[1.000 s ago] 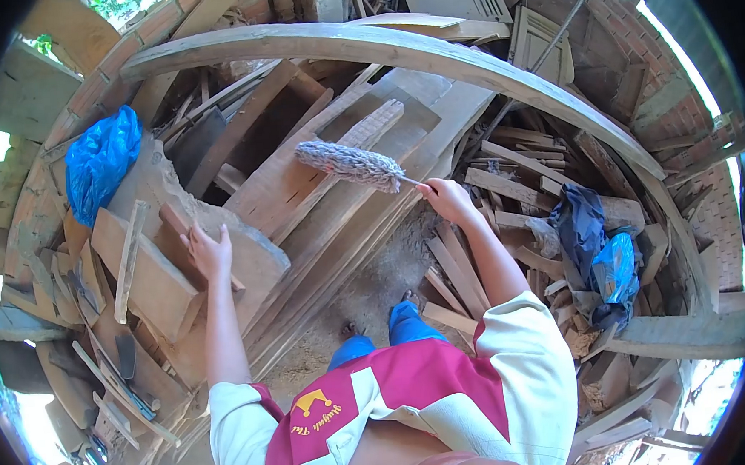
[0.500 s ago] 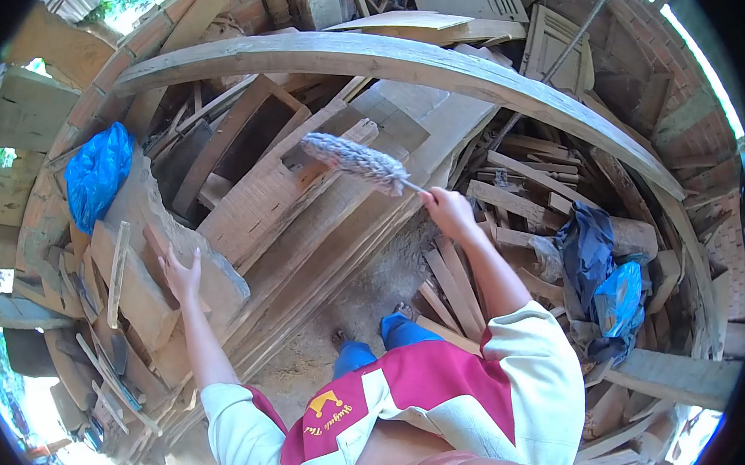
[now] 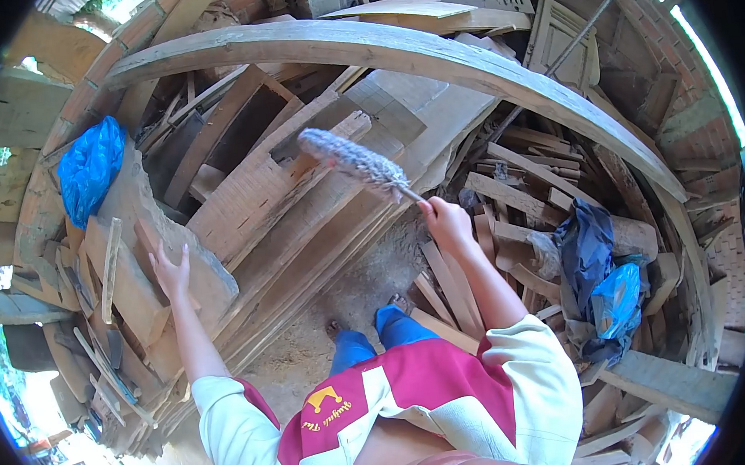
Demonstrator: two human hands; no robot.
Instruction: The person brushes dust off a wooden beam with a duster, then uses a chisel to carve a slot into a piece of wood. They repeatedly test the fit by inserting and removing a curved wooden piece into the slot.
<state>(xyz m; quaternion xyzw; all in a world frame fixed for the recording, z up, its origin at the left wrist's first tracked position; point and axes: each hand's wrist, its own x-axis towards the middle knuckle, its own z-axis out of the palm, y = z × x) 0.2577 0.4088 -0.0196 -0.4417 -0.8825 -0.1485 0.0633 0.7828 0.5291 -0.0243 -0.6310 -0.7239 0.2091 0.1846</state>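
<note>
My right hand grips the thin handle of a fluffy grey duster, held over stacked wooden boards. My left hand is spread open near a thick wooden block.

Your dusty floor lies on the near side of the long beam; beyond the beam, daylight edges your brick wall.

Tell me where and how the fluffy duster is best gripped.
The fluffy duster is probably best gripped by its thin handle, coming from the person's right, as the right hand does: that narrow end points right, while the thick, shaggy head extends left and away.
</note>
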